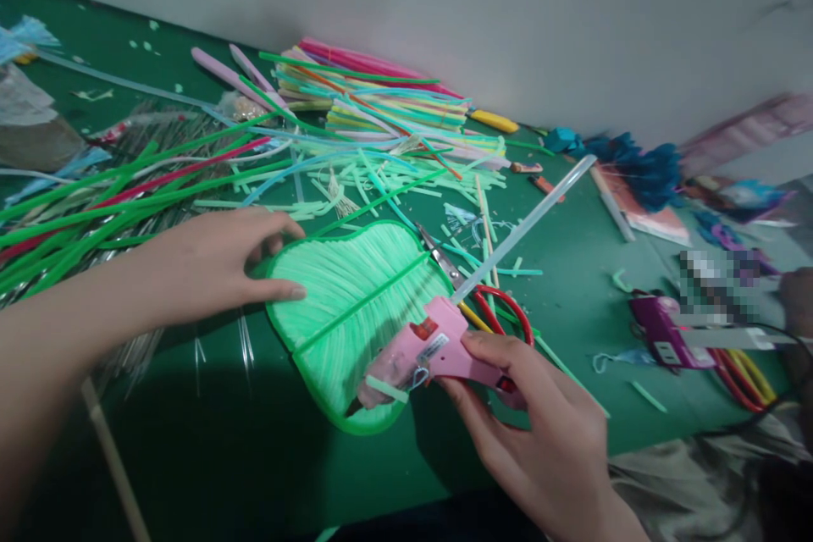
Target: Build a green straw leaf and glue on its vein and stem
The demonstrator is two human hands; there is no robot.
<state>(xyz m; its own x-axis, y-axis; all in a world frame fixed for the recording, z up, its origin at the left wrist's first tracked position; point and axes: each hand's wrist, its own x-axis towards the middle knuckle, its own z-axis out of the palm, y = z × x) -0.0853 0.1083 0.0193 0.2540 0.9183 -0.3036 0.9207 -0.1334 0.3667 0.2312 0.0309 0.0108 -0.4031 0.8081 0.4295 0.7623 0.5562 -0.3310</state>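
The fingers (486, 347) of the person's right hand (550, 428) are closed around the handle of a pink glue gun (445, 347). Its nozzle points down and to the left, over the lower edge of a bright green leaf-shaped panel (356, 305); whether the tip touches the panel cannot be told. A translucent glue stick (524, 229) slants up out of the back of the gun, and a short pale green strip (386, 390) lies across its front end.

The person's left hand (222, 258) is partly open, thumb and forefinger spread into a curve. The thumb lies on the panel's left side and the other fingers curl by its upper-left edge; how firmly they grip is hidden. The panel is in the middle of the view, with a darker green rim and a raised green midrib.

Scissors (452, 269) with red handles lie just beside the panel's upper right, on a green worktop (572, 271). Beyond them is a pile of colourful stems (381, 106), some pink, yellow and turquoise. More long green stems (165, 195) stretch to the left. Towards the right are dark blue feathery pieces (657, 174) and a purple device (664, 330).
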